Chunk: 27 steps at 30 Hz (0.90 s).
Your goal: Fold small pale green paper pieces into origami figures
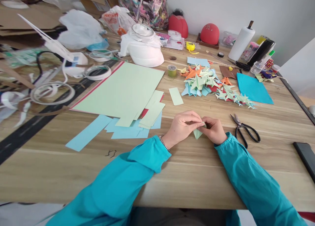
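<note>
A small folded piece of light green paper [197,133] sits between my two hands above the wooden table [197,173]. My left hand [183,126] pinches its upper edge with fingers pressed together. My right hand [214,130] is curled round its right side. Both arms wear teal sleeves. Only the lower tip of the folded paper shows below the fingers.
Black scissors [244,129] lie just right of my hands, a dark phone [306,157] at the right edge. Green and blue paper strips [137,121] and a large green sheet [123,88] lie left. Behind are folded paper shapes [204,81], a blue sheet [253,88], tape rolls [52,93].
</note>
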Motion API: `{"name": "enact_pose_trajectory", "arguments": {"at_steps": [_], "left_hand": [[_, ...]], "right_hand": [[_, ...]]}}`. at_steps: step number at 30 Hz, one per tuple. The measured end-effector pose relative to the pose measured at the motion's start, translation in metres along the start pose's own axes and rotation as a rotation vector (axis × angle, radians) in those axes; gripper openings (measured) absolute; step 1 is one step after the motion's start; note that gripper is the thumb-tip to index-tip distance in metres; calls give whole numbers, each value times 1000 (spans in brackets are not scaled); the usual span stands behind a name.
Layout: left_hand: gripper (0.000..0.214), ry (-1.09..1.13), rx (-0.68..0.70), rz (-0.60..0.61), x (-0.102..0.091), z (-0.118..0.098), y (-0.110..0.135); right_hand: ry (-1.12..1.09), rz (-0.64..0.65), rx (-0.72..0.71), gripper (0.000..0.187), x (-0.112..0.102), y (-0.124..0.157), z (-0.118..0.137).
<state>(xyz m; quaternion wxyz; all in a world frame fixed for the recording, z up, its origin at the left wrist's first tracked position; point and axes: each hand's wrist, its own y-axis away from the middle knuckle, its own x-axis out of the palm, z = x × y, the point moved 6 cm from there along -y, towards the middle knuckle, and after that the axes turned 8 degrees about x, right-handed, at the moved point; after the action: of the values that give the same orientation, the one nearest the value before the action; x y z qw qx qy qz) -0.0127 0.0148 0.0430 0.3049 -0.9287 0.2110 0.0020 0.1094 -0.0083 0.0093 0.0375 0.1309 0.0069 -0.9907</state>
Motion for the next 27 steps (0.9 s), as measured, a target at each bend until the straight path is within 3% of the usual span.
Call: {"name": "enact_pose_trajectory", "arguments": {"at_steps": [11, 17, 23, 27], "left_hand": [[16, 90, -89, -28, 0, 7, 1], [26, 140, -147, -56, -5, 7, -1], [8, 175, -114, 15, 0, 4, 0], [13, 136, -149, -25, -2, 7, 0]], "right_hand": [[89, 4, 7, 17, 2, 0, 0], [-27, -3, 67, 16, 0, -1, -5], [-90, -9, 92, 17, -1, -2, -5], [-105, -12, 111, 16, -1, -2, -6]]}}
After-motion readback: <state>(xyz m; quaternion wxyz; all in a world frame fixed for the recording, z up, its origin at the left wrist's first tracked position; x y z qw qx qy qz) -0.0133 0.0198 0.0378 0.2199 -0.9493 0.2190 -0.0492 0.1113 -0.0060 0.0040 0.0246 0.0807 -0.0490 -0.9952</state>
